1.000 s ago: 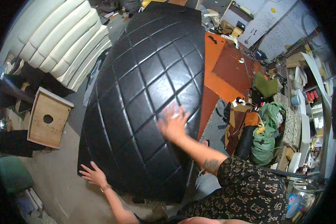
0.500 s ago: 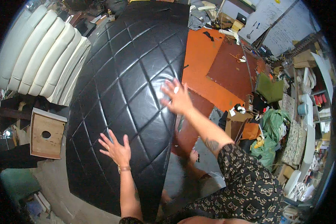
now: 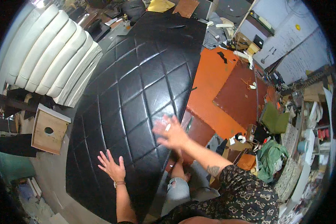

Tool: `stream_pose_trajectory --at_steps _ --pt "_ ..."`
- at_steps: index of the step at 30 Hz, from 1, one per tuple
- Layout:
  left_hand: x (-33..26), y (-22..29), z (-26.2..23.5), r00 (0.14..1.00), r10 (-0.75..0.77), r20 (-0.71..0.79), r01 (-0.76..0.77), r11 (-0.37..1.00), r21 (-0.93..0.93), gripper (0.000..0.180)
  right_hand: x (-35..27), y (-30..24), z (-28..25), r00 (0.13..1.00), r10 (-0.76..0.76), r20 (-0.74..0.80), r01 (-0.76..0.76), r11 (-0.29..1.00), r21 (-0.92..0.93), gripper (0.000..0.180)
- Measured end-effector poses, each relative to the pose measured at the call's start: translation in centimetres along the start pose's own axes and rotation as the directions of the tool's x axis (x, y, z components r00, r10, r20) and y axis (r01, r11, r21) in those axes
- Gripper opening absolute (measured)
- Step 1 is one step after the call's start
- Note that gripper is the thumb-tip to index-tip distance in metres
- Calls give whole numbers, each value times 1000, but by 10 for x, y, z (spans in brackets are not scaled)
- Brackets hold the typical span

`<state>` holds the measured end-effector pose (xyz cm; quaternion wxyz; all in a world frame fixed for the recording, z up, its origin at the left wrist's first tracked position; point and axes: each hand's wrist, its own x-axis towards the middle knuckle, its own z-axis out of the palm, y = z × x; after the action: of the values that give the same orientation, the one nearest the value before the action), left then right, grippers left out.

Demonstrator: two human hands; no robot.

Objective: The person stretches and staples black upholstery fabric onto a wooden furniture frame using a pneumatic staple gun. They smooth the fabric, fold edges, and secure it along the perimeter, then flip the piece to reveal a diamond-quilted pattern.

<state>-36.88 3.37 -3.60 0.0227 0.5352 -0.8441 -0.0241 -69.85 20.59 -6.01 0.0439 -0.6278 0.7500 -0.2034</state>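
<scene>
A large black padded panel with diamond-stitched seams stretches away in front of me, its leather-like cover shiny under the light. My left hand lies spread on the near part of the panel, wearing a bracelet at the wrist, and holds nothing. To the right, near the panel's right edge, my right hand has its fingers apart and a light-coloured ring on one of them. Motion blurs its fingertips slightly, and whether it touches the cover or hovers just above is hard to tell.
Several white padded pieces stand stacked at the far left, above a wooden box with a round hole. Orange sheeting and dark red boards cover the floor at right. Beyond lie a green bag and cluttered shelves.
My right hand has moved nearer along the panel, and my left hand has shifted slightly nearer and left. The view has turned, and my jeans-clad leg now shows beside the panel.
</scene>
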Motion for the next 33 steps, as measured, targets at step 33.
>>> stream_pose_trajectory --at_steps 33 --pt "309 -53 26 437 -900 -4 899 437 32 74 570 64 84 910 -326 257 302 944 130 68"
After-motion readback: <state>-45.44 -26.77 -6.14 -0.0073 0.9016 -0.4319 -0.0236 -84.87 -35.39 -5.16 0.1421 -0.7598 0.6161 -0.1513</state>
